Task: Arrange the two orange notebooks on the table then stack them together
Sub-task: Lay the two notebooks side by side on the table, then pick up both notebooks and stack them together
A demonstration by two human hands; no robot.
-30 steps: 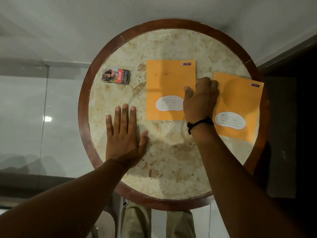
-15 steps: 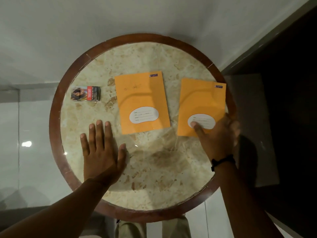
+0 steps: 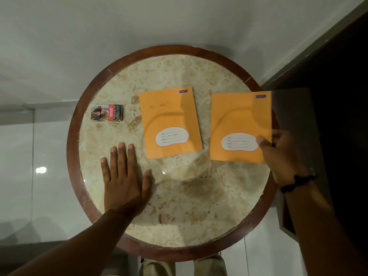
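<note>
Two orange notebooks lie face up on the round marble worktop (image 3: 179, 206), side by side and apart, with a bare strip of stone between them. The left notebook (image 3: 170, 122) sits near the centre, turned slightly anticlockwise. The right notebook (image 3: 240, 126) lies toward three o'clock, its right edge reaching out to the wooden rim.

The left hand (image 3: 124, 176) rests flat and spread on the stone at about seven o'clock from the centre, palm down, holding nothing. The right hand (image 3: 278, 154) is at the right notebook's lower right corner: the thumb presses on the cover beside the white label, and the other fingers seem to curl past the edge, though whether they are under the cover cannot be told. It looks like a pinch on that corner.

Both books look thin, light and floppy, with smooth paper covers that should slide easily on polished stone. A corner grip would likely let the book sag, so taking it along the edge, or sliding it flat, seems safer.

A small printed cigarette pack (image 3: 107, 113) lies at nine o'clock, closed, its contents hidden. No other container is in view.
</note>
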